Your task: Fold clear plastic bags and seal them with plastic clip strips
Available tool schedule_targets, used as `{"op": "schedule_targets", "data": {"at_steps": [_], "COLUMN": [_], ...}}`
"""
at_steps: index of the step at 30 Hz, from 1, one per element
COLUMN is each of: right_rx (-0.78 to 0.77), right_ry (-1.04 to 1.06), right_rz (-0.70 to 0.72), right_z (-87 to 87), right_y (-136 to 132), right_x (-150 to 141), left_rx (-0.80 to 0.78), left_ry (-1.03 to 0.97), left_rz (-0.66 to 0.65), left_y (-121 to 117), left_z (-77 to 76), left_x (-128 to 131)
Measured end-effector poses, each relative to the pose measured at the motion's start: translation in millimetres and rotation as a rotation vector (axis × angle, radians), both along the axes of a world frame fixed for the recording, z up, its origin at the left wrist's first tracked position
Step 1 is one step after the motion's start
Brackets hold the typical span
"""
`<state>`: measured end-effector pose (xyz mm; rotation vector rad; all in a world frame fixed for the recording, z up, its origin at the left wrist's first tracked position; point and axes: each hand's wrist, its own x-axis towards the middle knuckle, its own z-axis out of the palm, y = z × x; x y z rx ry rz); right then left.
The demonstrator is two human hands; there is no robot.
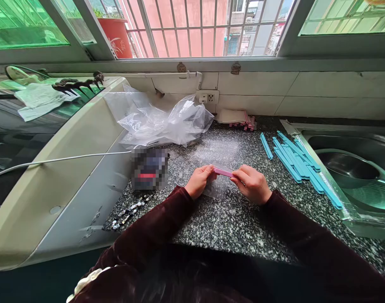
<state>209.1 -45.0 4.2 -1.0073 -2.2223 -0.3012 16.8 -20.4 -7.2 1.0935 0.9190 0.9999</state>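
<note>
My left hand [198,181] and my right hand [251,184] meet over the speckled counter, each pinching one end of a slim pink strip [223,172] between thumb and fingers. The strip is nearly level, its right end slightly lower. A small clear plastic bag [216,190] hangs below the strip and shows between the hands. My left fingers partly hide the strip's left end, and I cannot make out exactly how the bag and strip join.
Blue strips [296,158] lie in a loose pile right of my hands, beside the metal sink [346,210]. Crumpled clear plastic [170,122] lies at the back left. Thin pouches with pink edges [233,118] lie by the wall. A blurred-out dark object [150,168] and a white cable [69,159] are left.
</note>
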Motion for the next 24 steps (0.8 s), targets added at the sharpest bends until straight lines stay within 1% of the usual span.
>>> {"op": "schedule_targets", "data": {"at_steps": [4, 8, 12, 19, 24], "right_rx": [0.009, 0.007, 0.018, 0.041, 0.058], "right_ry": [-0.003, 0.003, 0.005, 0.035, 0.045], "right_rz": [-0.019, -0.011, -0.013, 0.008, 0.018], "right_z": [0.5, 1.0, 1.0, 1.6, 1.6], "right_y": [0.0, 0.0, 0.2, 0.5, 1.3], "right_x": [0.1, -0.4, -0.7, -1.0, -1.0], "left_rx": [-0.052, -0.052, -0.047, -0.088, -0.09], "left_ry": [-0.066, -0.088, -0.087, -0.105, -0.128], "left_rz": [0.001, 0.0, 0.006, 0.022, 0.016], "left_y": [0.5, 0.5, 0.4, -0.4, 0.9], "left_z": [-1.5, -1.1, 1.0, 6.5, 3.5], "left_x": [1.9, 1.4, 0.8, 1.4, 1.3]}}
